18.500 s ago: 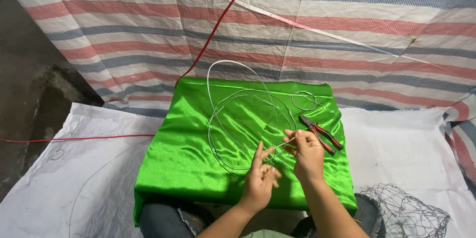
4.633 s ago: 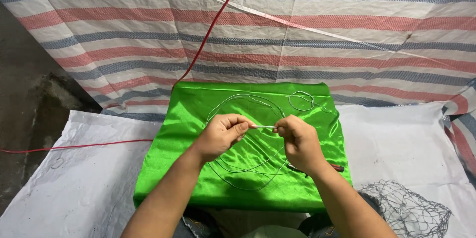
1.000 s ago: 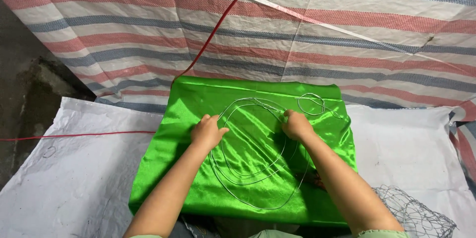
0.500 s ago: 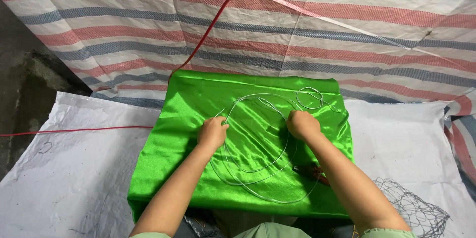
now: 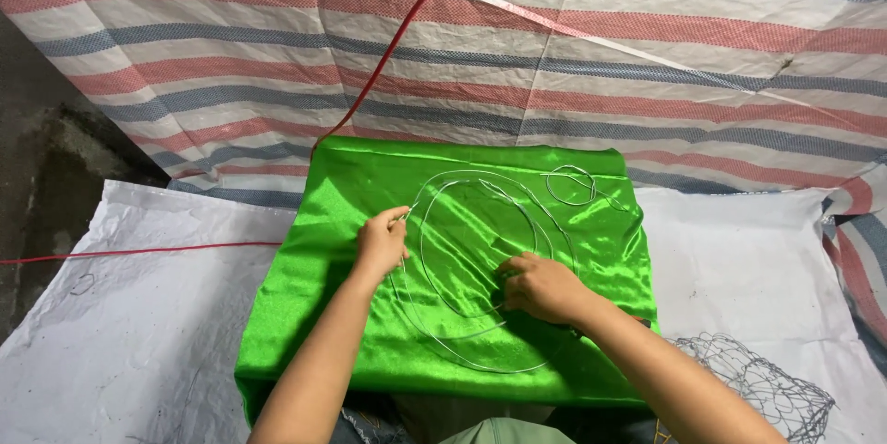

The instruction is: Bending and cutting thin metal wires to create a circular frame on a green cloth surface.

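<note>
A thin silver wire (image 5: 480,187) lies coiled in large oval loops on a bright green satin cloth (image 5: 323,315) that covers a low box-like surface. My left hand (image 5: 381,243) pinches the wire at the left side of the loops. My right hand (image 5: 540,287) rests on the lower right part of the coil, fingers curled on the wire. A smaller wire ring (image 5: 570,185) lies at the cloth's far right corner.
A striped red, blue and white tarpaulin (image 5: 647,56) hangs behind. White woven sheets (image 5: 139,315) cover the ground on both sides. A red cord (image 5: 397,37) runs up the tarp and across the left sheet. A crumpled wire mesh (image 5: 758,384) sits at lower right.
My right hand has slid from the upper right of the coil down to its lower right. My left hand stays at the left side. The red pliers seen earlier are hidden now.
</note>
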